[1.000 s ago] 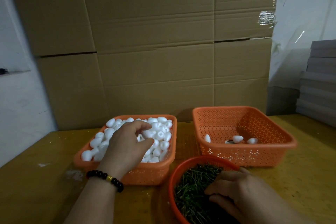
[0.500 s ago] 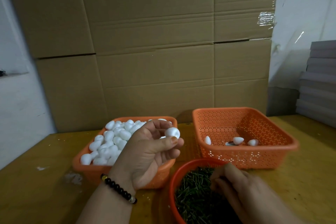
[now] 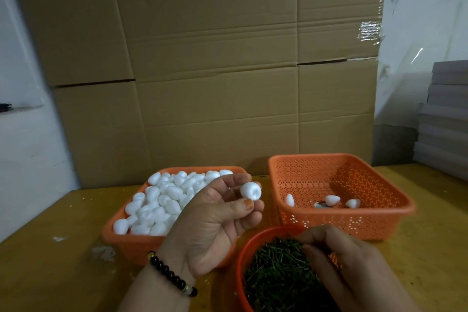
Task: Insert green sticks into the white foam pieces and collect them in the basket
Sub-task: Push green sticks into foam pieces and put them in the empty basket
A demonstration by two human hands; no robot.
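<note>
My left hand [image 3: 212, 223] is raised palm up and pinches a white foam piece [image 3: 250, 190] between thumb and fingertips, above the gap between the two baskets. Behind it an orange basket [image 3: 131, 240] is heaped with white foam pieces [image 3: 164, 200]. My right hand [image 3: 339, 261] hovers over a red bowl [image 3: 243, 256] full of green sticks [image 3: 276, 273], its fingertips curled together at the pile; whether they hold a stick I cannot tell. The orange collecting basket [image 3: 379, 218] on the right holds three foam pieces [image 3: 332, 199].
Everything stands on a yellow wooden table [image 3: 50, 261]. Large cardboard boxes [image 3: 215, 71] form a wall close behind the baskets. A stack of grey sheets [image 3: 445, 119] lies at the far right. A beaded bracelet [image 3: 172, 275] is on my left wrist.
My left hand picked a foam piece from the heaped basket and lifted it palm up toward the middle. My right hand drew its fingers together over the sticks.
</note>
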